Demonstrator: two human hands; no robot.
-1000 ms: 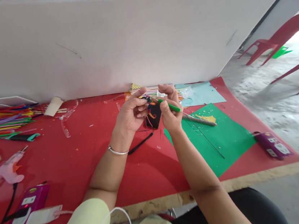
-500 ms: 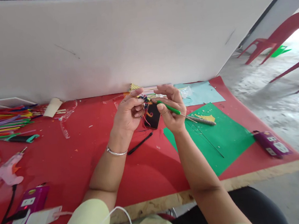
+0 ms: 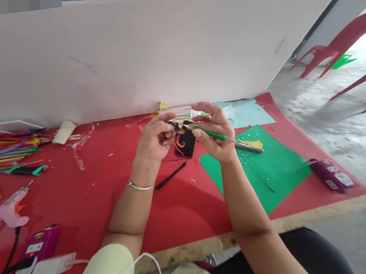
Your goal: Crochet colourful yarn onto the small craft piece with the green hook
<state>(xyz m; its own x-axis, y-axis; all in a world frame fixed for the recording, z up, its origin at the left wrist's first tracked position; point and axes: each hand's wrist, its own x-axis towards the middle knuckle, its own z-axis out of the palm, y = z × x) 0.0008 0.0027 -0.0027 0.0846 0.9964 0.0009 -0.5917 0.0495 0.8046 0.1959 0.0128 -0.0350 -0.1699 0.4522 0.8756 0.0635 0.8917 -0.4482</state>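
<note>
Green hook [image 3: 215,135]: held between the thumb and fingers of the right hand [image 3: 221,148], its metal tip reaching left to the yarn, its rear shaft sticking out past the palm

Yarn [image 3: 178,127]: a small, dark, many-coloured piece pinched in the fingertips of the left hand [image 3: 149,144], held up over the left edge of the phone [image 3: 189,145], with an orange curl hanging below the pinch

Tip and yarn: they meet just right of the left fingertips; whether a loop sits on the tip is too small to tell

Slipping loop: if the hook tilts or draws back too quickly, a loop could come off the tip, or a single strand could split

Loose pinch: the piece is small and mostly hidden by the fingers, so a slack left hold could let it twist and shift the stitch being worked

Pink strand [image 3: 178,150]: it dangles by the phone's left side and could snag or tangle with the curl if the hands pull unevenly

Pen [image 3: 171,176]: on the red cover [image 3: 126,215], nearer the body than the phone and to its left

Rod [image 3: 250,147]: right of the phone, lying across the green sheet [image 3: 261,176]

Glue gun [image 3: 10,209]: far left of the phone
</note>
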